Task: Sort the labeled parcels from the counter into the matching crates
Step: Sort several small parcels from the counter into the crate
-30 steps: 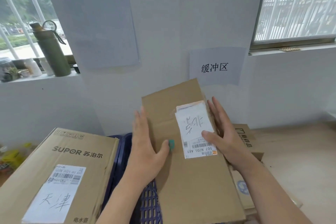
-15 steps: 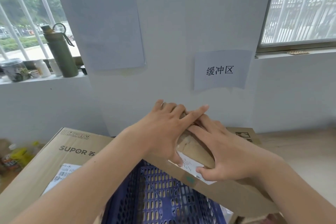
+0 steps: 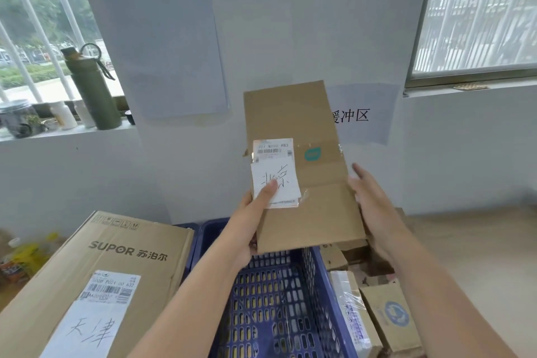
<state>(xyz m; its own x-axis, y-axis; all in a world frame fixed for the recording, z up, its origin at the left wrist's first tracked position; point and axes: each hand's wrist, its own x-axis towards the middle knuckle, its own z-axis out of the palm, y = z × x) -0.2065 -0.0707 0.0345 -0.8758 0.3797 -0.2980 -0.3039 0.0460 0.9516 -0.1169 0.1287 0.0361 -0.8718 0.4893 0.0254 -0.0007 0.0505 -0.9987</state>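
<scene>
I hold a flat brown cardboard parcel [image 3: 302,212] upright above a blue plastic crate [image 3: 279,308]. A white label [image 3: 274,180] with handwritten characters and a barcode faces me. My left hand [image 3: 252,221] grips the parcel's lower left edge, thumb pressed on the label. My right hand [image 3: 374,212] holds the parcel's right edge. What I can see of the crate's mesh holds nothing.
A large SUPOR cardboard box [image 3: 96,279] with a handwritten label lies left of the crate. Several small parcels [image 3: 377,305] are piled to the right. A green bottle [image 3: 93,87] stands on the left windowsill. A paper sign [image 3: 363,116] hangs on the wall behind.
The parcel was turned end over end: its label first faced me upside down, then it lay low over the crate under both hands, and now it stands raised with the label upright.
</scene>
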